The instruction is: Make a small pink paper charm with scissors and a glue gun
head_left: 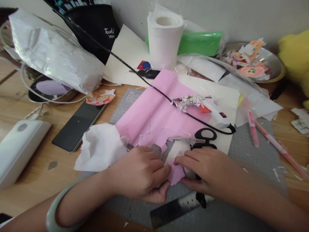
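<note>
A small torn piece of pink paper (175, 174) is held between both hands above the grey cutting mat. My left hand (142, 172) pinches its left edge, fingers curled. On the opposite edge my right hand (202, 169) grips it between thumb and fingertips. Just beyond lies a large pink sheet (154, 106) with a ragged near edge. Black-handled scissors (205, 137) rest past my right hand, blades pointing left. A metal ruler (173, 209) lies on the mat below the hands. Crumpled white tissue (102, 148) sits beyond my left forearm.
A white glue gun (216, 112) with its black cable lies across the pink sheet. Behind stand a tissue roll (165, 38) and a metal bowl (277, 66) of paper scraps. A phone (79, 125) and white box (24, 148) are at left, pink pens (252, 124) at right.
</note>
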